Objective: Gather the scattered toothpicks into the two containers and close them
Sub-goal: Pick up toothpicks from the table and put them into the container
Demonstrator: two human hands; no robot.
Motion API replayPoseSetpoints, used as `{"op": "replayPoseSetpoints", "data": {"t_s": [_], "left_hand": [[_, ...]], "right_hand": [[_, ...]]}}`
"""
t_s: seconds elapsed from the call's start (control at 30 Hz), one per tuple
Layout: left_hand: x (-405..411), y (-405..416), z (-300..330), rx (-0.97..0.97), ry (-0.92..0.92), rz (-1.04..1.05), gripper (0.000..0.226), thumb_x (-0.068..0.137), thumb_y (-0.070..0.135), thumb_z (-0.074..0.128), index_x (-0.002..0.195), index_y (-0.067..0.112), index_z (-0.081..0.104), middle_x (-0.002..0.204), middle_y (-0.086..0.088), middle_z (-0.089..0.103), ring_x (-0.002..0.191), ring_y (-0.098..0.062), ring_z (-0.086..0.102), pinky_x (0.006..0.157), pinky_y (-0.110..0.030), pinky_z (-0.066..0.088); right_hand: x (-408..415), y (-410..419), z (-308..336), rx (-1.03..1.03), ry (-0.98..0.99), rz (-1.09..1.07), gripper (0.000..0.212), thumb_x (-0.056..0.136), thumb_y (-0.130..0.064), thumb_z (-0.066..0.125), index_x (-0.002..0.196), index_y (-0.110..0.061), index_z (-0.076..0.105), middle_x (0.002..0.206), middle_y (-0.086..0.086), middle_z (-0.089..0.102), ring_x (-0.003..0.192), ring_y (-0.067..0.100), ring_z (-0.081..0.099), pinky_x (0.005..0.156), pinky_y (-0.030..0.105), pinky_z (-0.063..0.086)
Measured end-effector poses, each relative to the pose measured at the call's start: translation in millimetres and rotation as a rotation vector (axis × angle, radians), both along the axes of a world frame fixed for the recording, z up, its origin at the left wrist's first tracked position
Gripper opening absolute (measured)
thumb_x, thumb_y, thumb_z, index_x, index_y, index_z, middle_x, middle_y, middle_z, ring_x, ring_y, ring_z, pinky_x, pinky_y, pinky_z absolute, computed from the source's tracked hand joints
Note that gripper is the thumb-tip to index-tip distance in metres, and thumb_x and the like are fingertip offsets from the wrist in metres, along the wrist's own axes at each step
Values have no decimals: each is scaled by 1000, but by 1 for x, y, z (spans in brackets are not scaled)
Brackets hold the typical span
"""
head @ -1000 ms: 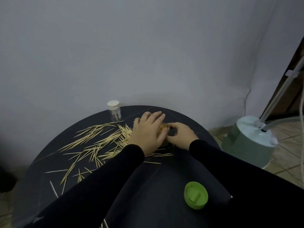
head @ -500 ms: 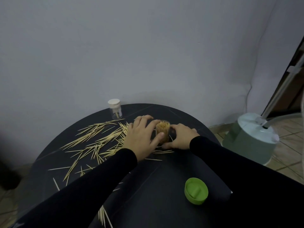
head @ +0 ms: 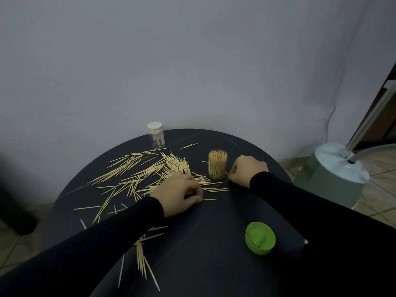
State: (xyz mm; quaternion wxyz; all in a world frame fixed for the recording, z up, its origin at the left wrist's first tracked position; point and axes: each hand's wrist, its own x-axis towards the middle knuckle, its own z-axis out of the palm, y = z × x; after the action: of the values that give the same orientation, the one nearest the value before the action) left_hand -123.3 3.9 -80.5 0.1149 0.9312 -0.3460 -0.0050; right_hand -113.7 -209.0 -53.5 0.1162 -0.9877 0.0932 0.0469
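a round black surface [head: 214, 264] sits in front of me, pushed up against a plain pale grey wall [head: 192, 61] that fills everything behind it. to the right of the surface, a pale green round appliance [head: 330, 179] stands on a beige tiled floor [head: 383, 189], with a light pole [head: 370, 116] rising from its top. beyond that is a dark wooden door frame [head: 385, 99]. the light is dim and even.

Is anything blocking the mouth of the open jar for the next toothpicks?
Nothing visible covers the open jar: its green lid lies apart at the near table edge. But the jar already looks packed to the rim, leaving little room.
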Motion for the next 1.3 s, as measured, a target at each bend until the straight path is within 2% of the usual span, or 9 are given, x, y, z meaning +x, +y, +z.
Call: {"op": "replayPoseSetpoints", "data": {"t_s": [0.2,0.33,0.53,0.67,0.77,0.9,1.0,1.1,1.3], "left_hand": [[3,5,0,48,-105,34,20,92,44,53,103,30,63,107,11,54,98,-8,40,90,-28,40],[4,6,2,96,-156,46,21,93,44,51,105,30,61,110,10,54,101,-9,42,91,-28,41],[9,6,10,153,-198,105,33,91,47,54,120,34,56,118,12,54,108,-10,46,94,-30,44],[12,11,11,186,-191,134,28,92,46,54,115,33,62,113,10,60,106,-11,51,92,-31,47],[14,13,10,199,-182,134,27,93,44,52,115,32,63,111,10,61,105,-10,52,92,-30,47],[16,17,13,228,-174,109,26,94,41,52,116,34,63,113,11,61,107,-9,52,94,-30,46],[17,21,16,240,-160,119,26,93,43,53,116,34,63,112,12,61,106,-8,52,90,-25,45],[17,23,16,250,-150,142,29,93,45,52,118,35,63,113,12,62,105,-9,54,86,-25,45],[14,19,15,256,-163,146,26,94,42,51,116,35,64,111,12,62,104,-9,55,90,-29,49]], "right_hand": [[-15,8,11,-93,168,13,22,88,-31,64,99,-14,55,82,1,56,87,19,60,92,38,51],[-24,20,15,-143,225,123,27,91,-29,61,111,-12,56,90,1,56,91,18,57,97,39,48],[-23,25,10,-93,149,289,27,94,-33,56,113,-16,64,103,0,65,96,16,61,89,34,52],[-23,27,10,-27,135,350,28,87,-38,67,109,-22,64,101,-4,64,93,12,60,84,30,52],[-19,30,6,-20,104,355,25,87,-36,68,107,-22,66,102,-3,65,92,12,59,81,28,50],[-18,36,-2,-40,3,399,20,90,-33,63,106,-21,66,105,-2,65,98,16,60,85,31,51],[-17,43,-7,-59,-83,465,29,92,-31,61,119,-19,60,119,-1,58,107,18,56,90,33,49],[-14,48,-10,-101,-64,503,37,95,-31,55,129,-16,55,129,0,54,114,20,54,96,39,48],[-11,49,-7,-119,-15,521,35,98,-28,51,130,-15,57,127,3,54,113,22,55,96,37,47]]}}
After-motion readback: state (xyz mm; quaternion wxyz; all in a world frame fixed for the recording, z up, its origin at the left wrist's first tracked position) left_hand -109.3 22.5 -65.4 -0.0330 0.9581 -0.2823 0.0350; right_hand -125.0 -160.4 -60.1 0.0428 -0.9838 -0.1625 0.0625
